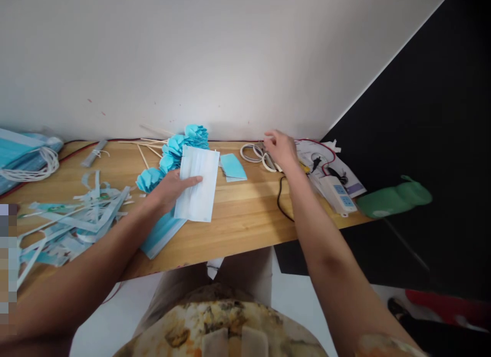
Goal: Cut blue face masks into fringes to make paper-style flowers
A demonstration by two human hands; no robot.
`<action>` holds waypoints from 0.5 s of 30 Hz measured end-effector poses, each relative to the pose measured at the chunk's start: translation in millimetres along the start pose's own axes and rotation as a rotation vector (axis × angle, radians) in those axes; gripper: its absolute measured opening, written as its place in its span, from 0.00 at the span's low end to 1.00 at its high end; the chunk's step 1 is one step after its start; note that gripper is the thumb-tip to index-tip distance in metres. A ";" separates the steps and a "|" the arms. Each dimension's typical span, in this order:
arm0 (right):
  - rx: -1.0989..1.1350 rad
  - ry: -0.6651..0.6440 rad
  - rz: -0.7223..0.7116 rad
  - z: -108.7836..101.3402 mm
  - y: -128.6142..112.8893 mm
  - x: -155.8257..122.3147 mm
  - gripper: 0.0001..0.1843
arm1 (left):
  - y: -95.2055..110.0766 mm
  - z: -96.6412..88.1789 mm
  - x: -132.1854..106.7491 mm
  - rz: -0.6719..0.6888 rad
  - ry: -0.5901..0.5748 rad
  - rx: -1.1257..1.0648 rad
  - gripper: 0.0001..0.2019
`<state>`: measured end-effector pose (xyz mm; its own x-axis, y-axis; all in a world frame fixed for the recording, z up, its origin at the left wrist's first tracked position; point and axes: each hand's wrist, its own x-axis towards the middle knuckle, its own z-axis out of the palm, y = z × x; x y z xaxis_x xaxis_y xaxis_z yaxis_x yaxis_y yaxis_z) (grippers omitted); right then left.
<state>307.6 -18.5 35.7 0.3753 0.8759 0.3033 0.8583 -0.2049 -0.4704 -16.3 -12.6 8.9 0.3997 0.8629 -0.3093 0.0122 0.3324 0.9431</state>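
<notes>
the left hand (166,191) holds a white face mask (197,184) flat above the wooden counter (245,219), thumb lying across its front and the other fingers hidden behind it, so the fingers are closed on the mask. the mask is upright and slightly tilted, its lower edge hanging just over a stack of blue masks (161,235) that lies on the counter near the front edge. behind the hand a cluster of folded blue paper flowers (176,152) rests on thin wooden sticks (148,144), reaching toward the wall.

the right hand (280,148) is stretched out to the far side of the counter, resting on a pair of scissors with pale handles (258,155). its fingers are bent down over the scissors; whether they actually grip them cannot be told from here. just left of the scissors lies a small folded blue piece (232,167).

to the right of that hand a white power strip (337,193) sits near the counter's edge with red and black wires (320,155) beside it, and a black cable (282,201) loops toward the front. a green bag (395,198) lies past the counter's right end. at the left, a heap of cut mask strips (72,219) covers the counter, and a pile of masks with white ear loops (26,160) sits in the far left corner.
</notes>
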 end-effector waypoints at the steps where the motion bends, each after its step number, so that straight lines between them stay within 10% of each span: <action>1: -0.200 -0.053 0.009 -5.5 7.4 -0.8 0.19 | 0.3 -0.6 0.2 0.012 0.005 0.000 0.24; 7: -0.627 -0.351 0.125 -1.2 28.2 -14.7 0.24 | -0.7 -4.7 3.7 0.039 0.021 0.022 0.25; 15: -0.549 -0.330 0.121 0.2 39.9 -8.7 0.27 | 2.1 -6.7 3.1 0.020 -0.015 -0.046 0.23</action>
<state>338.4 -34.2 14.2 0.4285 0.9028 -0.0367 0.9034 -0.4275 0.0326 -21.2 -6.7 9.0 0.4134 0.8637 -0.2883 -0.0384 0.3329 0.9422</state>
